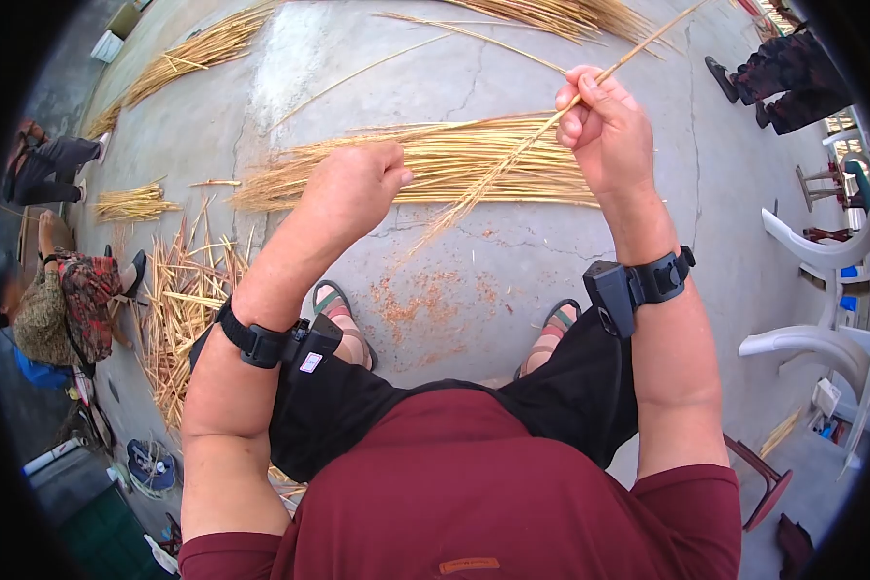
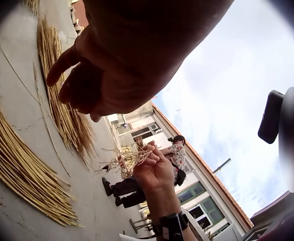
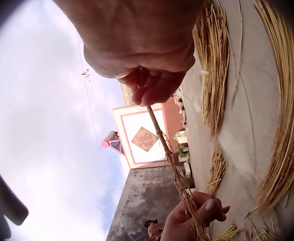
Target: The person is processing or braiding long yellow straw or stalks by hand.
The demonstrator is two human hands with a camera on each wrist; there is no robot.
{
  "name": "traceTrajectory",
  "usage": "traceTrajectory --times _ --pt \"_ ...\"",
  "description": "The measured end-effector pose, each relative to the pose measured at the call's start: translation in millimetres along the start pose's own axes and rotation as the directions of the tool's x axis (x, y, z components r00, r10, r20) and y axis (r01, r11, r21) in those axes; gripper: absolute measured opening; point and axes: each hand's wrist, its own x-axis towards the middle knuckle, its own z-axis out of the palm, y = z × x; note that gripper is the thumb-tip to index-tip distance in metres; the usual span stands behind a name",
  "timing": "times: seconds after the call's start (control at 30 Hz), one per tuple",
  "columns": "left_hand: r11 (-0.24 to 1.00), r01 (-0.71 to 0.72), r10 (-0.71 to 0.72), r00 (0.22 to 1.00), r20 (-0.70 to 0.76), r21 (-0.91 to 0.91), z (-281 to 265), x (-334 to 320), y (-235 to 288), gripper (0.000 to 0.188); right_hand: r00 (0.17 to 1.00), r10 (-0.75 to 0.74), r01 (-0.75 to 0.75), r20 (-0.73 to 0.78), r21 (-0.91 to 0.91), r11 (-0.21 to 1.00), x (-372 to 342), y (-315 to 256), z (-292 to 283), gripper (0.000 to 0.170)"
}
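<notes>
The right hand [image 1: 604,126] pinches 1 stalk [image 1: 524,151] between thumb and curled fingers, raised in front of the body above the floor [image 1: 541,232]. The stalk's long axis runs aslant in the head view: its bare end passes beyond the hand toward the upper right, and its bushy head [image 1: 454,213] points to the lower left, back toward the person. Seen from above, it crosses the bundle [image 1: 435,159], whose own stalks lie roughly left to right across the floor. In the right wrist view the stalk slants down from the right fingertips, its head passing in front of the left hand [image 1: 358,184].

The left hand is loosely curled, its thumb standing out; no stalk shows in its grip. It hangs over the left part of the bundle, near the stalk's head; whether it touches it, I cannot tell.

Beyond the bundle lie 2 loose stalks [image 1: 358,75] and 2 more bundles [image 1: 203,53]. A short bunch [image 1: 133,202] and a pile of pieces [image 1: 179,329] lie to the left. Reddish grains [image 1: 420,304] are scattered between the person's 2 sandals [image 1: 331,300]. White chairs [image 1: 807,343] stand at the right.
</notes>
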Motion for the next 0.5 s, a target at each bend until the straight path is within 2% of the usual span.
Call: traceTrajectory --times 0.1,0.2,0.27,0.3,0.5 --pt "0.937 -0.171 0.124 0.978 -0.169 -0.304 7.2 2.1 -0.9 0.007 0.998 0.038 -0.038 0.048 -0.002 0.999 -1.1 6.4 3.4 0.017" --pt "0.787 0.071 -0.020 0.996 0.090 -0.613 6.2 7.3 1.6 0.007 0.996 0.053 -0.052 0.073 -0.012 0.999 -0.8 9.7 9.7 0.016" --pt "0.684 0.081 0.003 0.993 0.114 -0.725 8.0 5.6 10.4 0.007 0.994 0.059 -0.058 0.092 -0.013 0.998 -0.2 12.2 11.1 0.016" --pt "0.627 0.088 0.017 0.992 0.126 -0.774 8.9 4.0 15.7 0.007 0.993 0.062 -0.061 0.101 -0.014 0.998 -0.5 12.0 11.7 0.016" --pt "0.628 0.077 0.058 0.988 0.145 -0.774 18.4 -3.0 23.4 0.008 0.993 0.090 -0.082 0.078 -0.102 0.991 -4.8 18.9 21.0 0.015"
